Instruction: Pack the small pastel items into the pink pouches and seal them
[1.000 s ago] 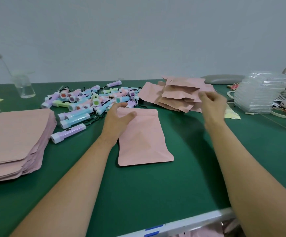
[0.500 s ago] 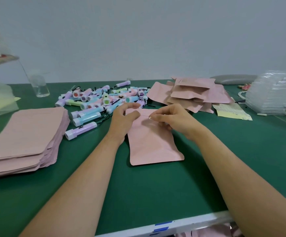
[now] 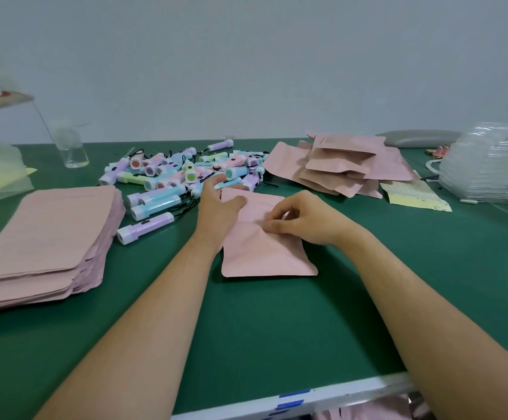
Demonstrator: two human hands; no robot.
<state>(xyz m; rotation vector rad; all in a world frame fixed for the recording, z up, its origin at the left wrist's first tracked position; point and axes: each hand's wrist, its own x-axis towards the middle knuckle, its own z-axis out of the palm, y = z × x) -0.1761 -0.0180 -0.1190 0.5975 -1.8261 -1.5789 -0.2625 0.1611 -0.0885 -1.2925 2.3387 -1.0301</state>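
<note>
Both hands point(image 3: 216, 210) pinch pouch point(image 3: 265, 253); green mat point(image 3: 277, 328) around.

One view only, from the person's head, looking forward and down along both forearms, which run in from the bottom corners. It sits close: the left hand point(image 3: 216, 209) and right hand point(image 3: 304, 221) meet near mid-frame on a pink pouch point(image 3: 262, 250). The wide lens takes in the green table point(image 3: 246, 334) on either side, its near edge cutting across below the wrists. Beyond the hands the view reaches the pale wall point(image 3: 246, 71) at the table's far side. Straight edges bow towards the borders. There's no second view to share anything.
</note>
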